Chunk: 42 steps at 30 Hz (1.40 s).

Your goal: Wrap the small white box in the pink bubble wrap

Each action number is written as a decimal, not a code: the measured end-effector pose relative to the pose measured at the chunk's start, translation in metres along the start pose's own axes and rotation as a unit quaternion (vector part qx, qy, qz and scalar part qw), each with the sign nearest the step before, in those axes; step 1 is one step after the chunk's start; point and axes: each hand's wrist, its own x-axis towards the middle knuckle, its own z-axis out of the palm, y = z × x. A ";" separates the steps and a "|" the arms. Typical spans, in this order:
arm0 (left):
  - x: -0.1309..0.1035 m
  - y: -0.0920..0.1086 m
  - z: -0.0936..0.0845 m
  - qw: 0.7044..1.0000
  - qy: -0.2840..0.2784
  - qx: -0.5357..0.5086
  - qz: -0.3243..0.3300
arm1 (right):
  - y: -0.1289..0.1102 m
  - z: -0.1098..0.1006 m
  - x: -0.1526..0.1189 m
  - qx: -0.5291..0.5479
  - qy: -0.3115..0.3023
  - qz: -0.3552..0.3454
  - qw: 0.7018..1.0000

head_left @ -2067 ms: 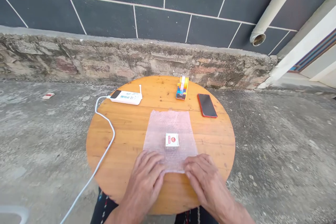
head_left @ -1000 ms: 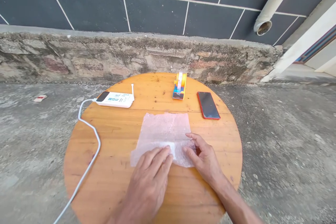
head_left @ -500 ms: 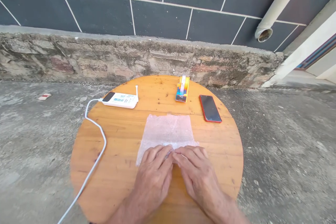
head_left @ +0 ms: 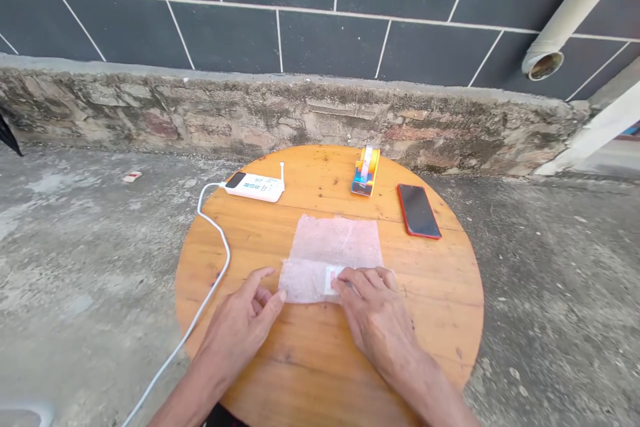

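Note:
A translucent, pinkish bubble wrap sheet (head_left: 337,240) lies on the round wooden table, its near part folded over into a flat band. Through the fold shows a small white item with reddish marks (head_left: 330,280), partly under my right fingertips; its kind I cannot make out. My right hand (head_left: 370,293) bears down on the right part of the band, fingers bent and close together. At the band's left end is my left hand (head_left: 253,310), its thumb at the near left corner and its fingers apart.
Behind the sheet stand a yellow and blue tape dispenser (head_left: 366,172) and, to the left, a white device (head_left: 255,187) with a white cable (head_left: 220,267) running off the table. A red-edged phone (head_left: 419,211) lies at the right. A stone-based wall (head_left: 280,113) rises behind the table.
My left hand has moved left, off the middle of the fold, and its fingers have spread. The near edge now lies folded flat with the white item showing. The view has shifted slightly left.

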 end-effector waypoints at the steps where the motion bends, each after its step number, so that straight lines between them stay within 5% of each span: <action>1: 0.002 0.001 -0.002 1.000 -0.003 -0.002 -0.014 | 0.000 0.000 0.001 0.001 -0.004 0.000 1.000; 6: 0.011 0.016 0.002 0.984 -0.088 -0.112 -0.111 | 0.003 0.000 0.002 0.010 0.005 -0.007 1.000; 15: 0.017 0.033 0.029 0.962 -0.039 -0.234 -0.136 | 0.006 0.004 0.001 0.016 0.004 -0.008 1.000; 20: 0.023 0.035 0.034 0.983 -0.039 -0.143 -0.112 | 0.006 0.006 0.001 0.005 0.006 -0.013 1.000; 28: 0.026 0.048 0.048 0.994 0.092 -0.054 -0.034 | 0.002 -0.002 0.009 -0.053 -0.038 -0.029 0.997; 36: 0.020 0.065 0.061 0.977 0.040 -0.208 0.000 | 0.001 -0.002 0.011 -0.026 -0.029 -0.020 0.999; 42: 0.006 0.070 0.061 0.986 0.038 -0.138 0.082 | 0.002 -0.005 0.001 0.123 -0.010 0.081 0.989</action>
